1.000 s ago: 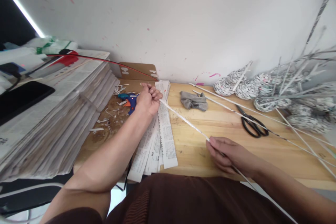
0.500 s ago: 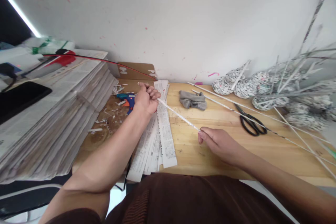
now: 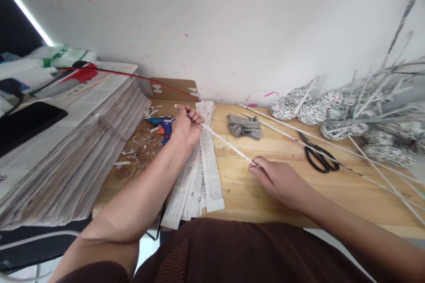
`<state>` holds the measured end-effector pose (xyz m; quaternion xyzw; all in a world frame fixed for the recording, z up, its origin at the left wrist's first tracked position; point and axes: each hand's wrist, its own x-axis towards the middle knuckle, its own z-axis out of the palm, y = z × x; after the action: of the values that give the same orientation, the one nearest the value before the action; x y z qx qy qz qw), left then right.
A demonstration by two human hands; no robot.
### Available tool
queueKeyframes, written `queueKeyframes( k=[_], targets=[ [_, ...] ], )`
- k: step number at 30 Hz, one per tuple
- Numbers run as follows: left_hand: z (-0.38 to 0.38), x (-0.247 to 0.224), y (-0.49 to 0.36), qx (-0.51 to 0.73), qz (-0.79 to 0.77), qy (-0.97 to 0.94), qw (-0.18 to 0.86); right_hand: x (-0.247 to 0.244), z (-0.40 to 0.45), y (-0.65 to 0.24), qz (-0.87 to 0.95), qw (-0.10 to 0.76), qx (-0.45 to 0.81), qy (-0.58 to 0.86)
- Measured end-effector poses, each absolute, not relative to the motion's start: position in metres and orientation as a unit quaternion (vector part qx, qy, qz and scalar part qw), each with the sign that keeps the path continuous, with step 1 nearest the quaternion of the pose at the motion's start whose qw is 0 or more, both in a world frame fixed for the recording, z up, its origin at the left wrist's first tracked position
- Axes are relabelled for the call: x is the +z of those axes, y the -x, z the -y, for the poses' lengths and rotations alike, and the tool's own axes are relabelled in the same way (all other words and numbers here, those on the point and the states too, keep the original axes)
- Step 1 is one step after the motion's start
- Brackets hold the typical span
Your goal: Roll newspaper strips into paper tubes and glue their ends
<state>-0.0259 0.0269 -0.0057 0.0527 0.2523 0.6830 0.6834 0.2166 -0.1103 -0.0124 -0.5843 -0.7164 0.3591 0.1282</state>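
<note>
A thin rolled newspaper tube [image 3: 229,145] runs slantwise between my hands, above the table. My left hand [image 3: 186,124] is closed round its far left end, and a white tip pokes out past the fingers. At the lower right end, my right hand [image 3: 270,177] pinches the tube between thumb and fingers. Beneath the left hand and the tube lie several cut newspaper strips [image 3: 212,181], fanned out toward the table's front edge. A blue glue gun [image 3: 166,129] lies just left of my left hand, partly hidden by it.
A tall newspaper stack [image 3: 109,128] stands at the left, bearing a black phone [image 3: 36,121]. A grey cloth [image 3: 244,126] lies mid-table. Black scissors [image 3: 320,159] sit at the right under long paper tubes [image 3: 299,139]. Woven paper balls [image 3: 310,111] line the wall.
The right thumb and fingers have shifted slightly on the tube's end. My left hand keeps its hold, and the view has moved a little.
</note>
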Motion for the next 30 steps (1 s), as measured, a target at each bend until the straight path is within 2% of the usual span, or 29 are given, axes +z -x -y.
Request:
queueKeyframes(
  k=[4, 10, 15, 30],
  targets=[
    [-0.025, -0.006, 0.023, 0.669, -0.244, -0.06, 0.699, -0.019, 0.103, -0.211, 0.605, 0.144, 0.564, 0.543],
    [-0.018, -0.008, 0.017, 0.642, -0.219, -0.084, 0.73, -0.018, 0.079, -0.185, 0.494, 0.187, 0.714, 0.459],
    [-0.017, -0.008, 0.017, 0.646, -0.194, -0.102, 0.732, -0.019, 0.062, -0.167, 0.513, 0.218, 0.703, 0.441],
    [-0.017, -0.007, 0.016, 0.669, -0.23, -0.105, 0.699, -0.019, 0.049, -0.161, 0.562, 0.207, 0.622, 0.504]
  ],
)
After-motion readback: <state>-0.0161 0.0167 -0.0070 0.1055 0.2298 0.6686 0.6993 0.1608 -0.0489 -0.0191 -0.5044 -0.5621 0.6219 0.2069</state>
